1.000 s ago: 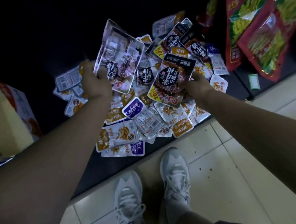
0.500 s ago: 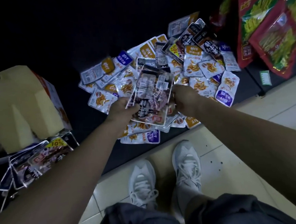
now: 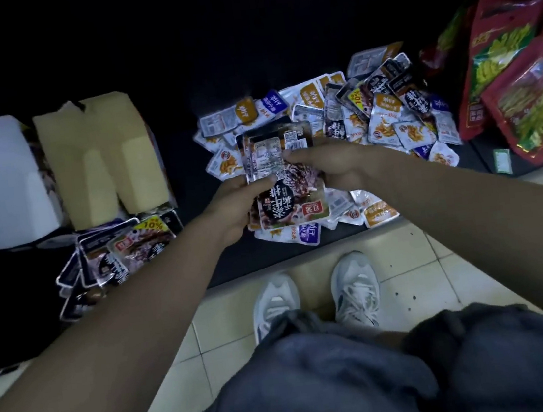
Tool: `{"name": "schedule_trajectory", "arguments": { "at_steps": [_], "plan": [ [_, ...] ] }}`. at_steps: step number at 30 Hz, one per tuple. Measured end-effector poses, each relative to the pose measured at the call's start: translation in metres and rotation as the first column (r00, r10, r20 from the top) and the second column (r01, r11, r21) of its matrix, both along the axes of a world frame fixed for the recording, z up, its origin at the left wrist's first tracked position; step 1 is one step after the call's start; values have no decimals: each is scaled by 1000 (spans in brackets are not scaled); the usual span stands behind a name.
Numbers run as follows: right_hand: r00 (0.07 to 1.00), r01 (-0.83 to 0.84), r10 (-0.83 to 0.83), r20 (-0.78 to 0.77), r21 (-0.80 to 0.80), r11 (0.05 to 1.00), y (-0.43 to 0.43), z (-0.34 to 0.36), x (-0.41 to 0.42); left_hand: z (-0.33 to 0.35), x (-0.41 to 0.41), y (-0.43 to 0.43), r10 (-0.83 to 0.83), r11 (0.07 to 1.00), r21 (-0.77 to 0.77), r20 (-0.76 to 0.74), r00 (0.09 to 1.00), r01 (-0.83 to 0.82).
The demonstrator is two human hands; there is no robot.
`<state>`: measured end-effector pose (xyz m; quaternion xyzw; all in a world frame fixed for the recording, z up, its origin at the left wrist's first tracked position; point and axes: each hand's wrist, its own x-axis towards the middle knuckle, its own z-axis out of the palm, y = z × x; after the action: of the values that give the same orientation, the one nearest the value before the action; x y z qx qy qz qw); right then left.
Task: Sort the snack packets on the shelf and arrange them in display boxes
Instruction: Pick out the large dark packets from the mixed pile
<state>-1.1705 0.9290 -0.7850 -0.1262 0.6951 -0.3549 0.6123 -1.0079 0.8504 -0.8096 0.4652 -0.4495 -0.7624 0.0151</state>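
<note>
While the left hand [image 3: 234,207] and right hand [image 3: 333,163] hold a stack of dark packets [image 3: 277,205] over the pile [image 3: 389,114], squaring it comes first
Tap the edges flush and turn labels one way before it goes to the display box [image 3: 101,159], well left of the pile. The left hand grips the stack's near end, thumb on top; the right hand pinches its far side, fingers [image 3: 294,156] curled over. Both forearms reach out over the shelf [image 3: 253,258] edge
</note>
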Motion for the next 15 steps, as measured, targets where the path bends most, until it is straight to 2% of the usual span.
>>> {"name": "schedule_trajectory", "arguments": {
  "at_steps": [2, 5, 8, 12, 15],
  "plan": [
    [999, -39, 39, -24, 23, 999, -14, 6, 18, 7, 18, -1, 91, 995, -30, 17, 996, -90],
    [989, -144, 143, 30, 61, 988, -31, 10, 50, 10, 53, -4, 153, 986, -78, 42, 987, -149],
    [970, -237, 241, -40, 84, 968, -40, 7, 91, 8, 95, -8, 258, 963, -103, 92, 962, -248],
    [971, -239, 240, -21, 24, 971, -51, -13, 141, 3, 148, -16, 429, 903, -103, 139, 892, -418],
    [947, -321, 320, 26, 17, 947, -57, -23, 169, -6, 187, -22, 535, 845, -163, 255, 806, -509]
  ]
}}
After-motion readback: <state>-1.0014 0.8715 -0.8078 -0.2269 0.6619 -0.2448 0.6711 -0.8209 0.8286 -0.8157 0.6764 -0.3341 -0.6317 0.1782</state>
